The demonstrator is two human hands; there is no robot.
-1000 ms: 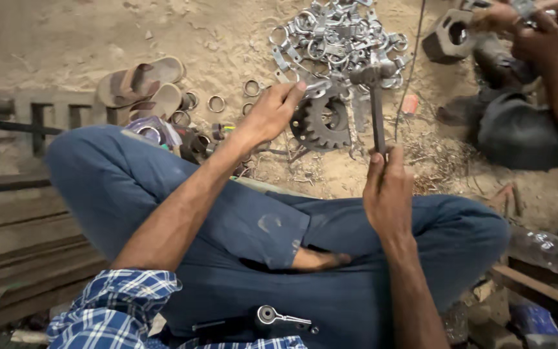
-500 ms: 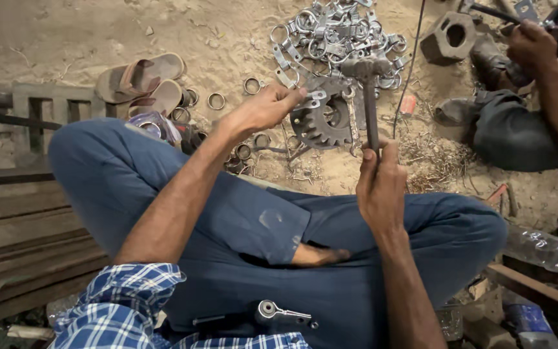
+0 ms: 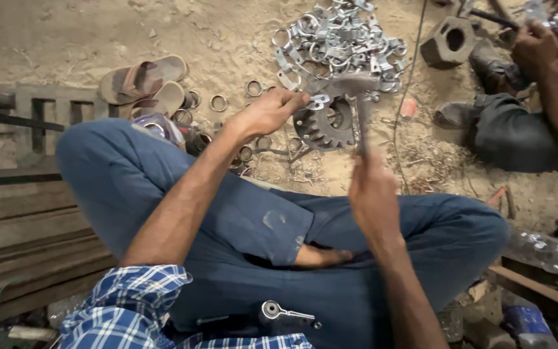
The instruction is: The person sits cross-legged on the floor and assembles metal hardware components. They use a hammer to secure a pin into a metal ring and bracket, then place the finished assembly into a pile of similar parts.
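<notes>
Two hands at the gear [image 3: 326,126]: left hand [image 3: 271,111], grip pinched on a clamp [image 3: 318,101] at the gear's top edge; right hand [image 3: 372,194], grip clenched on a hammer [image 3: 356,87], blurred, head just above the gear.

Gear [image 3: 326,126] on ground ahead; clamp pile [image 3: 340,39] behind it; sandals [image 3: 143,81] left; hex block [image 3: 450,42] right.

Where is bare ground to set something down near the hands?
Bare dirt lies at the top left, above the sandals, and between the gear and the right knee. It is crowded around the clamp pile and the rings.
</notes>
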